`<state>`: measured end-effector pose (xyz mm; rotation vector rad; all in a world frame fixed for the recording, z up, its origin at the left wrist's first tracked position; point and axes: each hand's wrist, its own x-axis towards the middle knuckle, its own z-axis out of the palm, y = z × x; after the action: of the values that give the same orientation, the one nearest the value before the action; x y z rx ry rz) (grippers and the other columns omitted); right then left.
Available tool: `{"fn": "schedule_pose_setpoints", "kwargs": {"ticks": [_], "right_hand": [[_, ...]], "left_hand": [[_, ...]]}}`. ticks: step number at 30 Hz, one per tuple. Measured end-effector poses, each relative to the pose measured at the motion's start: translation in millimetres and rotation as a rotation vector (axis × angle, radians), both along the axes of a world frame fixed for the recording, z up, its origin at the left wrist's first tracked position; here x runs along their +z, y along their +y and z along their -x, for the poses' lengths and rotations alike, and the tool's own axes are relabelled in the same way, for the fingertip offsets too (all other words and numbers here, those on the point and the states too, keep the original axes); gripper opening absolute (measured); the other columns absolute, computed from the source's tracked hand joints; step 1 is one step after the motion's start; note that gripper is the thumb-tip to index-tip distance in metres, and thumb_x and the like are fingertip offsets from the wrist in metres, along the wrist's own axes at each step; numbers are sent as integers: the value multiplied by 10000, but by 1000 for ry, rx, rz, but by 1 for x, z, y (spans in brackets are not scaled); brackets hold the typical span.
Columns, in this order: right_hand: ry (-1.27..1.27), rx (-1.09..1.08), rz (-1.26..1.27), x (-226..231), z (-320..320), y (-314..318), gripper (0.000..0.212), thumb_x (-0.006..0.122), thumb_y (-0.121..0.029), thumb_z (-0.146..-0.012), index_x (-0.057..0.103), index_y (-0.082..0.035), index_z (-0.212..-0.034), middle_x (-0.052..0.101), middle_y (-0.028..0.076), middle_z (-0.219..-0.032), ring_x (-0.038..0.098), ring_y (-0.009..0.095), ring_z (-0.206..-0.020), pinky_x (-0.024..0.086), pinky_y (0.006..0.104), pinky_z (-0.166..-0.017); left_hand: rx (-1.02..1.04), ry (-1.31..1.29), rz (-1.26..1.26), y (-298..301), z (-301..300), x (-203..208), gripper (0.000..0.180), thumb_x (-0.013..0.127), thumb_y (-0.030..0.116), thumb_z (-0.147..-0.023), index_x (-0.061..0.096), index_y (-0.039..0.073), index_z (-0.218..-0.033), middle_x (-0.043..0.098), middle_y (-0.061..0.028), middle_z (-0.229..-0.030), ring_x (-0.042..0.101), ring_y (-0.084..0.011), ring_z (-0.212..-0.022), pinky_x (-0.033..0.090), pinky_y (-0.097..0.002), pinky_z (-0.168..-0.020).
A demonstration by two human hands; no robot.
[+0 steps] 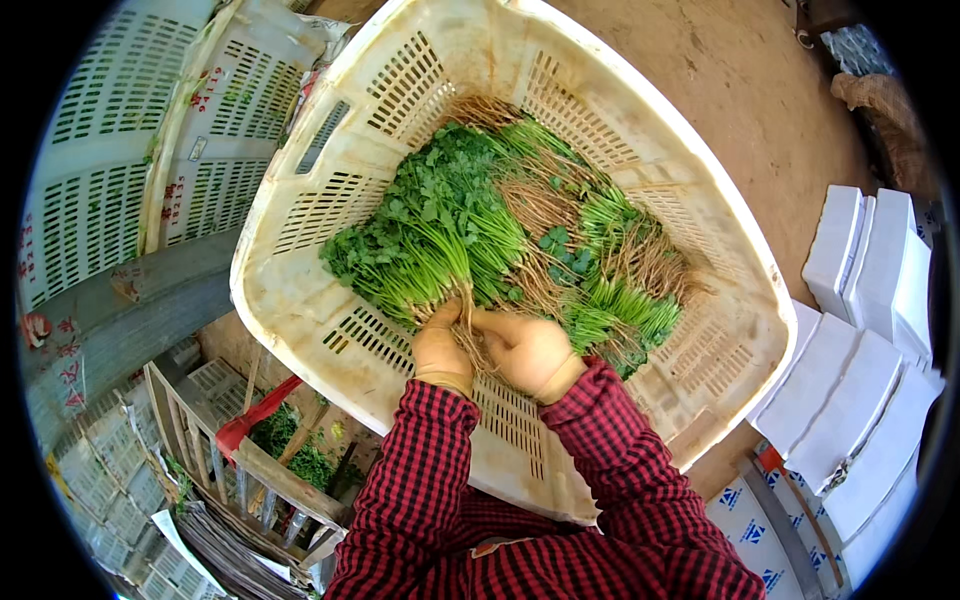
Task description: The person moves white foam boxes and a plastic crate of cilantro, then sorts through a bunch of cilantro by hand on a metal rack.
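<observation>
Both hands reach into a large off-white plastic crate [315, 210] holding bunches of cilantro. My left hand [443, 352], in a thin pale glove, is closed around the root end of a cilantro bunch [440, 265]. Its green leaves point up and left, away from me. Close beside it, my right hand [535, 352], gloved the same way, pinches the bunch's thin brown roots [467, 330] between thumb and fingers. More cilantro bunches [630, 245] lie to the right and beyond, their roots turned in different directions. The palms and some fingertips are hidden.
Pale slatted crates [225, 130] stand on the left. A wooden rack [240, 460] with a red cloth [255, 415] stands at the lower left, greens [295, 450] behind it. White foam boxes [850, 400] are stacked on the right. Brown floor [740, 100] shows beyond the crate.
</observation>
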<state>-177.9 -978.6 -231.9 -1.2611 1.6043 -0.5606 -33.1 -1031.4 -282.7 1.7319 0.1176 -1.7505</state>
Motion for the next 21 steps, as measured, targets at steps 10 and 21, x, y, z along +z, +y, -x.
{"fn": "schedule_pose_setpoints", "kwargs": {"ticks": [10,21], "right_hand": [[408,-678,180,-100,-37,-49,536,556,-194,-1016,441,-30,-1514,483,262,-1512,410,462,-1431,311,532,-1207],[611,-158,-22,-133,-76,-36,744,557,-433,-1015,262,-112,-1619,218,187,-1678,149,408,-1554,81,585,-1249]], "left_hand": [[162,171,-65,-25,4,52,46,598,93,-980,588,70,-1019,502,28,-675,459,-101,-535,454,-241,-486],[534,861,-73,-52,-54,121,242,535,97,-1004,564,-75,-1171,592,-95,-944,436,-84,-489,414,-251,-438]]}}
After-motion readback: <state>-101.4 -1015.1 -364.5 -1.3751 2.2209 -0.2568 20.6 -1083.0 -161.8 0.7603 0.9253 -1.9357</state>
